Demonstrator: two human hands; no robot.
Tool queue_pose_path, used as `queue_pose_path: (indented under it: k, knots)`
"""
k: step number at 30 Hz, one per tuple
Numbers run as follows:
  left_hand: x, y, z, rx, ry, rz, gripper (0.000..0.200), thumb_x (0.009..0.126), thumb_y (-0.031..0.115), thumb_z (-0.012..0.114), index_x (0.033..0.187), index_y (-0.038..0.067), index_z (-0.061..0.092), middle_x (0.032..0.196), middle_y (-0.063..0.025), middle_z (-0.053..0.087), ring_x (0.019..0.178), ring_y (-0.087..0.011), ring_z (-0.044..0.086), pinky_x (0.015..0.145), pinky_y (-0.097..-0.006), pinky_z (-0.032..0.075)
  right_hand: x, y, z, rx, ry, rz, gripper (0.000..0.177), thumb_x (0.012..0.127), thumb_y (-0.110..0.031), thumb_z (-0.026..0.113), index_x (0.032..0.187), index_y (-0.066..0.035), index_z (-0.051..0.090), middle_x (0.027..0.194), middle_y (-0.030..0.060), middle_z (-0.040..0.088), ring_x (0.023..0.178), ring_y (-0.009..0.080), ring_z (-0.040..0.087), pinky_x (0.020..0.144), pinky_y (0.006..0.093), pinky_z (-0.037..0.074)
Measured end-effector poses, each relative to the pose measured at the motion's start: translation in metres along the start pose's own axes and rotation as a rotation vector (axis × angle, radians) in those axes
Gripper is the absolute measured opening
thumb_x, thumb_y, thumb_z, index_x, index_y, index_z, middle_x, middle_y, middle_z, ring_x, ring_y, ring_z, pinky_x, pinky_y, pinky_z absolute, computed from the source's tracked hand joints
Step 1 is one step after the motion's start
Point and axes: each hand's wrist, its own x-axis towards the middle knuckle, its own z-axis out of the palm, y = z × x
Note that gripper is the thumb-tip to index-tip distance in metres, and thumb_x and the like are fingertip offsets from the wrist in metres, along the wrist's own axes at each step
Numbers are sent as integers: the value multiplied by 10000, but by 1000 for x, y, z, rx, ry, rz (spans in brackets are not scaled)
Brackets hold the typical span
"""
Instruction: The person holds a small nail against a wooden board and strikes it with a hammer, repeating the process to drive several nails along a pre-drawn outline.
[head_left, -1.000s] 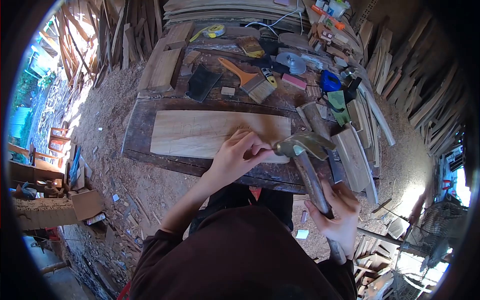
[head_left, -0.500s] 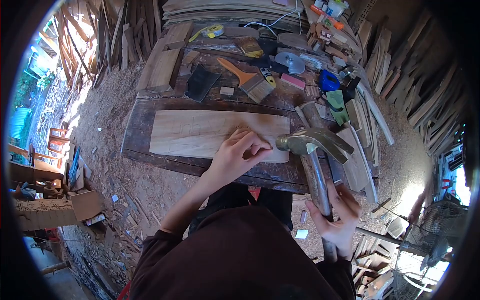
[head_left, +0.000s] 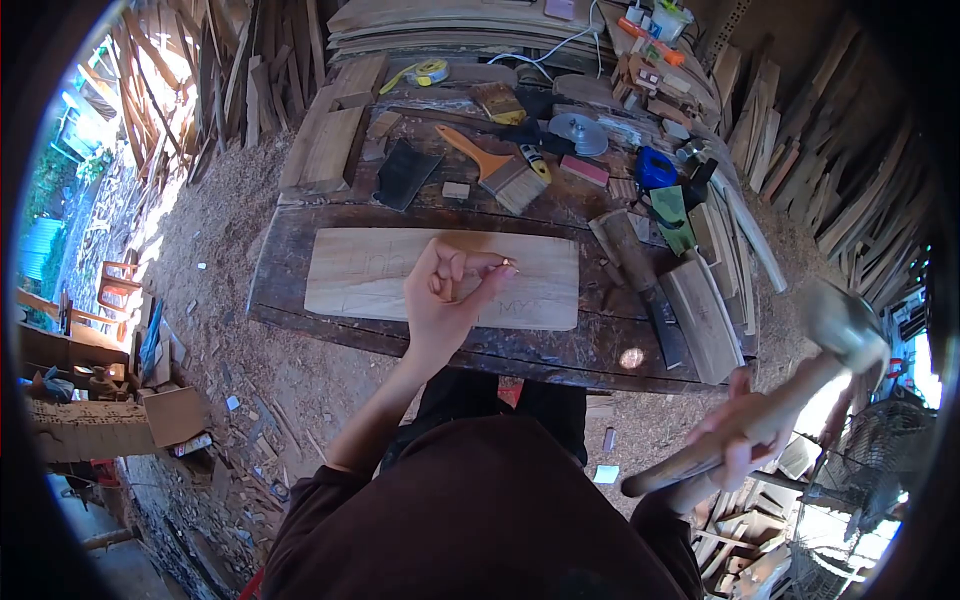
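A pale wooden board (head_left: pixel 345 270) with pencilled letters lies flat on the dark workbench (head_left: pixel 285 240). Over its middle is my left hand (head_left: pixel 440 300), thumb and forefinger pinched together. A tiny glint shows at the fingertips; what they hold is too small to make out. Out to the right, off the bench edge, my right hand (head_left: pixel 745 435) is wrapped round the wooden handle of a claw hammer (head_left: pixel 690 460). The hammer's metal head points up and away to the right, smeared by motion.
Behind the board lie a wide paintbrush (head_left: pixel 515 180), a dark sheet (head_left: pixel 407 168), a tape measure (head_left: pixel 430 71), a metal disc (head_left: pixel 579 133) and a blue tape measure (head_left: pixel 656 165). Wood offcuts (head_left: pixel 700 315) line the bench's right side. A fan (head_left: pixel 860 470) stands at right.
The hammer has swung from beside my left fingers over the board out to the right. My left hand has shifted slightly left and up, still pinching.
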Motion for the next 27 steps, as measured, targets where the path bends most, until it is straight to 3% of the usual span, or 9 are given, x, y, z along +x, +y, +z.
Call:
queue_pose_path:
  k: [2,3,7,9,12,14,16,18,27]
  knots:
    - [0,2,0,-40,9,21,408,833,-97,708,823,90,347,949,-162,713,946,-136,681,780,-199,477,4,0,-4,300,77,-23,143,866,-127,639,859,16,631,594,46,561,430,146,567,508,336,454]
    - [0,2,0,-28,4,5,411,837,-102,700,832,95,340,945,-176,714,948,-158,684,827,-235,477,4,10,-17,522,-187,151,179,893,-134,612,913,43,600,535,59,546,403,146,561,542,351,456]
    - [-1,3,2,0,-26,-2,412,839,-108,694,837,99,338,925,-179,714,958,-179,687,864,-258,471,6,58,-45,683,-617,73,204,906,-144,614,937,53,572,468,38,495,355,145,517,566,346,463]
    - [-3,-1,1,35,-43,-2,398,837,-93,706,825,87,351,931,-161,712,945,-159,684,830,-245,486,-14,43,-48,704,-124,301,182,895,-122,635,847,34,553,418,15,429,308,135,440,578,326,467]
    - [-2,3,1,121,-115,-2,376,840,-60,720,808,70,368,916,-131,705,922,-131,681,788,-229,504,-21,39,-49,218,60,551,192,913,-120,602,804,-34,469,449,33,461,295,116,394,613,318,462]
    - [-2,5,4,175,-151,-4,368,845,-41,723,804,65,373,896,-118,700,913,-124,680,781,-224,508,-23,43,-45,144,87,563,195,909,-122,607,815,-20,470,441,15,432,303,116,385,630,289,475]
    - [-5,6,5,143,-179,-80,327,847,-10,732,804,50,413,856,-73,691,868,-102,671,779,-216,505,-25,47,-48,212,-187,760,171,900,-98,615,846,3,488,459,19,432,327,121,414,584,267,467]
    - [-4,6,3,225,-223,-94,339,831,-31,735,810,58,409,860,-95,698,877,-121,676,778,-235,509,-25,57,-37,258,-187,851,152,870,-25,676,909,36,543,593,52,526,398,105,476,336,258,387]
    - [-1,6,-1,475,-333,57,320,780,29,767,779,67,449,800,-58,691,816,-171,642,789,-289,477,-25,74,-30,298,-41,832,132,887,-37,660,895,36,551,589,99,534,334,128,452,285,254,347]
